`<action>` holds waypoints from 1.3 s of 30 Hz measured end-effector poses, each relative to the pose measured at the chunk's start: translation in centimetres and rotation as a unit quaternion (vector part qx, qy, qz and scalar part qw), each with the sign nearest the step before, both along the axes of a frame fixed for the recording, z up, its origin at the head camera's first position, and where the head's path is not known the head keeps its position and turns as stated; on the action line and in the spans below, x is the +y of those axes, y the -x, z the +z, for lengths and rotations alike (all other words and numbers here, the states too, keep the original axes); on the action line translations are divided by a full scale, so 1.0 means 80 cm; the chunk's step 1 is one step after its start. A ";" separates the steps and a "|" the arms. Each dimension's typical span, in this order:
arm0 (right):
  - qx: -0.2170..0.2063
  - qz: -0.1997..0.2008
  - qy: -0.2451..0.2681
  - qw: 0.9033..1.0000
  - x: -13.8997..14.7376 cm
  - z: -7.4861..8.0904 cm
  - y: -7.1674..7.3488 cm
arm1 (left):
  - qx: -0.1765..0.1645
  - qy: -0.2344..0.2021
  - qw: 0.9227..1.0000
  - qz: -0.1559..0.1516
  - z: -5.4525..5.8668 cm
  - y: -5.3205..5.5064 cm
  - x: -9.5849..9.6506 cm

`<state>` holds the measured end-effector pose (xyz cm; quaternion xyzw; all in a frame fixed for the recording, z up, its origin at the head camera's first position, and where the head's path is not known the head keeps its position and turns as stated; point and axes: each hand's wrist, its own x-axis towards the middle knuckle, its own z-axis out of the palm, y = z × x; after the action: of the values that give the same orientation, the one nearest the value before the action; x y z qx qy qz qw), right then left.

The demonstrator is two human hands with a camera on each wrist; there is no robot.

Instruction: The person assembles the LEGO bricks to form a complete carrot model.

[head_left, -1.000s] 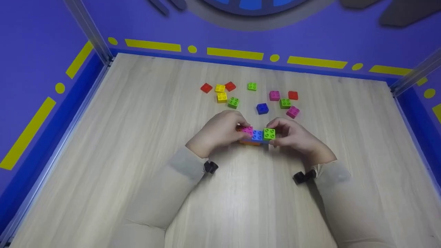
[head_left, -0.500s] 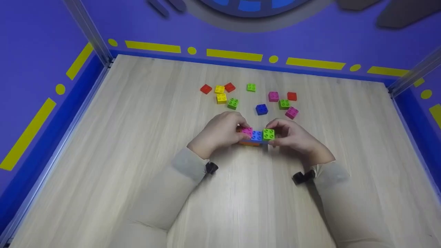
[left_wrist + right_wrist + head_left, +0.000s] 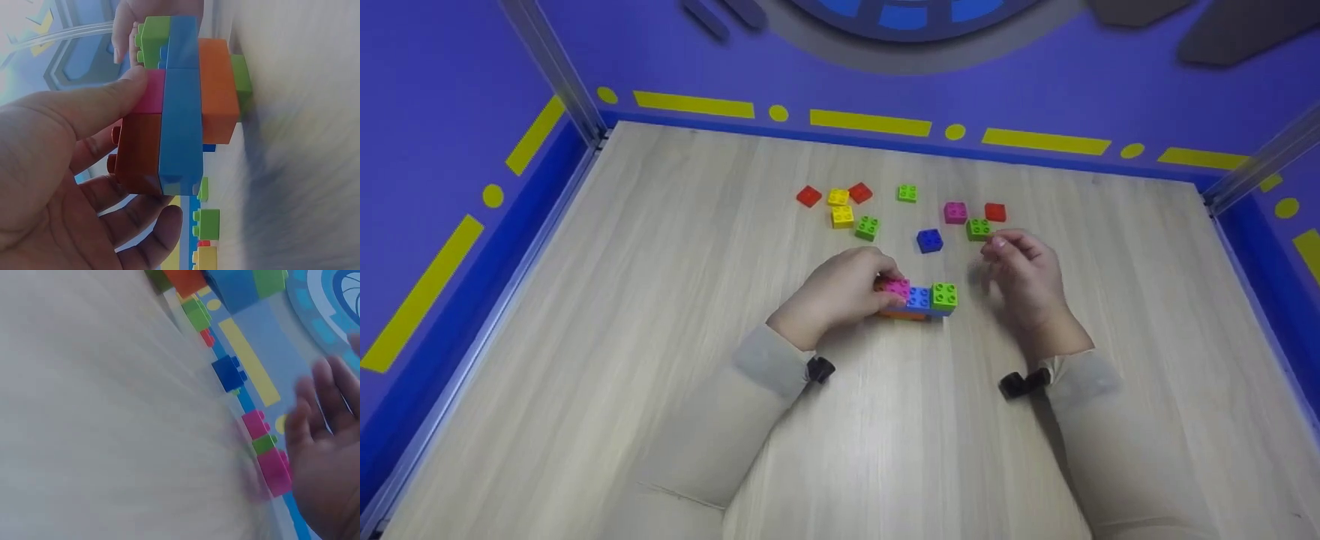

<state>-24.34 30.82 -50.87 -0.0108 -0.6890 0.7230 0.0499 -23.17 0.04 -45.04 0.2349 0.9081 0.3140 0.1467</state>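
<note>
My left hand [image 3: 840, 290] pinches a built block of toy bricks, with the thumb on its pink brick [image 3: 153, 90]. Blue bricks [image 3: 181, 124] form the block's middle layer. On top, a brownish-red brick [image 3: 138, 154] sits beside the pink one, and a light green brick [image 3: 944, 295] stands at the right end. Below the blue are an orange brick [image 3: 218, 93] and a green brick [image 3: 242, 84]. My right hand [image 3: 1024, 289] is away from the block with relaxed fingers, close by a loose pink brick [image 3: 275, 472] that it hides in the head view.
Loose bricks lie scattered beyond the hands: a dark blue brick [image 3: 930, 241], another pink brick [image 3: 955, 213], several green ones such as one green brick [image 3: 868, 228], a yellow brick [image 3: 842, 217] and a red brick [image 3: 995, 212]. A purple wall [image 3: 885, 97] bounds the wooden table [image 3: 660, 225].
My right hand has let go of the block's green end and moved right and away from me, to the loose pink brick. The left hand still holds the block in the same place.
</note>
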 end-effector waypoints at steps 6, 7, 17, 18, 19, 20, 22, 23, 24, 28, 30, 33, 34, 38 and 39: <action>-0.025 -0.103 -0.078 0.991 0.018 -0.005 0.012 | -0.012 -0.010 1.000 0.003 -0.002 0.001 -0.002; -0.033 -0.111 -0.106 0.988 0.021 -0.006 0.014 | -0.015 -0.012 1.000 0.004 -0.003 0.001 -0.003; -0.067 -0.064 -0.321 0.943 0.033 -0.007 0.017 | -0.021 -0.016 1.000 0.005 -0.006 0.003 -0.004; -0.067 -0.058 -0.334 0.938 0.032 -0.008 0.017 | -0.021 -0.016 1.000 0.004 -0.006 0.003 -0.004; -0.068 -0.054 -0.346 0.934 0.032 -0.008 0.017 | -0.020 -0.015 1.000 0.003 -0.006 0.003 -0.004; -0.069 -0.052 -0.354 0.931 0.032 -0.008 0.016 | -0.019 -0.016 1.000 0.003 -0.006 0.003 -0.004; -0.074 -0.052 -0.363 0.927 0.031 -0.007 0.015 | -0.019 -0.016 1.000 0.001 -0.005 0.003 -0.004; -0.078 -0.053 -0.365 0.926 0.030 -0.006 0.014 | -0.018 -0.017 1.000 0.000 -0.005 0.003 -0.003; -0.082 -0.053 -0.366 0.925 0.030 -0.006 0.014 | -0.018 -0.018 1.000 0.000 -0.004 0.003 -0.003; -0.093 -0.052 -0.369 0.923 0.029 -0.003 0.013 | -0.018 -0.019 1.000 0.000 -0.004 0.003 -0.003; -0.095 -0.054 -0.368 0.923 0.028 -0.002 0.012 | -0.019 -0.019 1.000 0.000 -0.004 0.003 -0.003; -0.095 -0.058 -0.363 0.925 0.027 0.000 0.012 | -0.021 -0.019 1.000 0.000 -0.005 0.004 -0.003; -0.093 -0.059 -0.361 0.926 0.026 0.002 0.013 | -0.023 -0.019 1.000 0.000 -0.005 0.004 -0.003; -0.087 -0.052 -0.340 0.935 0.022 0.008 0.012 | -0.030 -0.018 0.999 0.005 -0.004 0.004 -0.003; -0.090 -0.047 -0.331 0.938 0.020 0.010 0.012 | -0.031 -0.018 0.999 0.005 -0.004 0.004 -0.003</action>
<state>-25.26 32.45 -50.04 -0.0914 -0.8896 0.4470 0.0221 -23.51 -0.23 -45.38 0.2231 0.8986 0.3382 0.1685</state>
